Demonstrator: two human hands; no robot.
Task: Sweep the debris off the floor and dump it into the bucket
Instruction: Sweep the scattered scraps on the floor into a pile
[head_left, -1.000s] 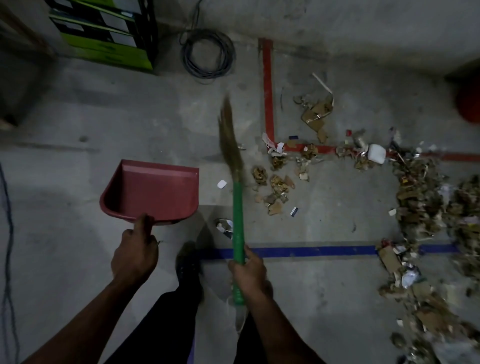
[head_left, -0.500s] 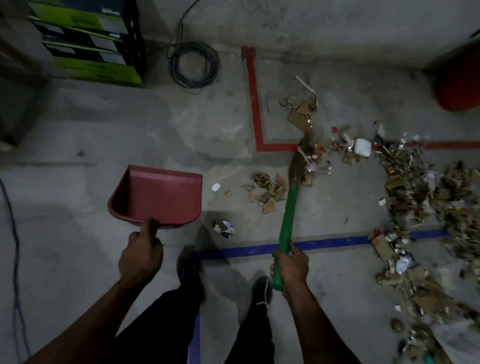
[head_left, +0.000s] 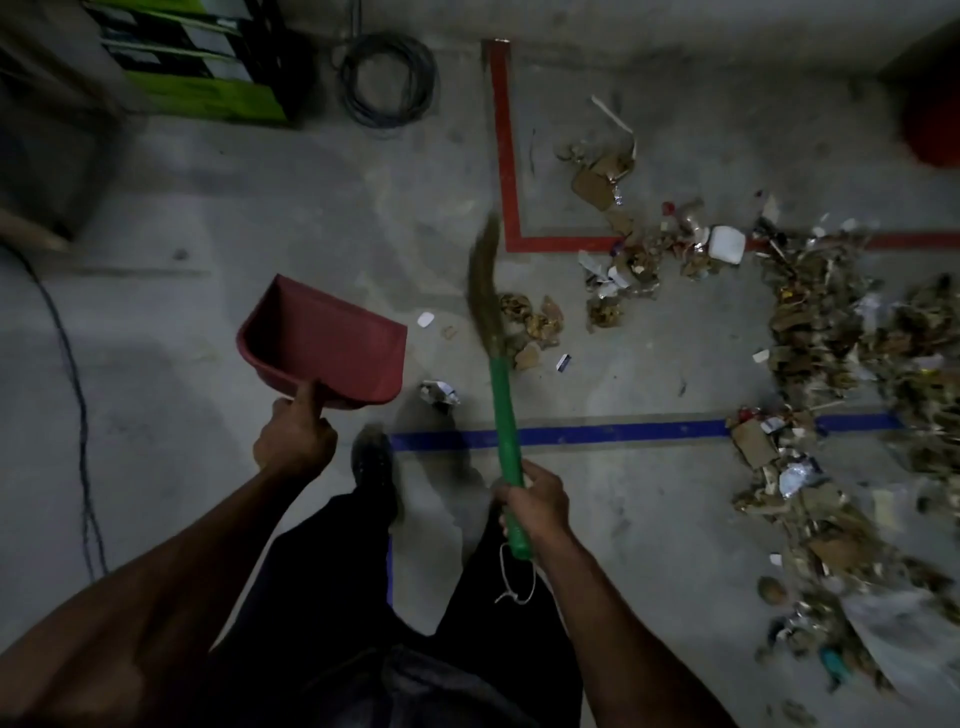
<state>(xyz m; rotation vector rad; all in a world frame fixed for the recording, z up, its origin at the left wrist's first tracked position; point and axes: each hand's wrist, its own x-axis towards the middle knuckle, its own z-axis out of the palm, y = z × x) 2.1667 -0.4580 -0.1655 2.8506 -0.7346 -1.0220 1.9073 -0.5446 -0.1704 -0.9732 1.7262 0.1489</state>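
Left hand (head_left: 295, 439) grips the red dustpan (head_left: 324, 349); right hand (head_left: 535, 498) holds the broom (head_left: 501, 395), brushing small debris (head_left: 530, 325) mid-floor toward it. Next, I'd judge: lower the pan's lip flat.

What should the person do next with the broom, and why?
Probably sweep the broom leftward toward the red dustpan. Its bristles sit just left of the small scraps, the dustpan's open side faces them, and nothing lies inside it yet. The left hand holds the dustpan, the right hand the broom.
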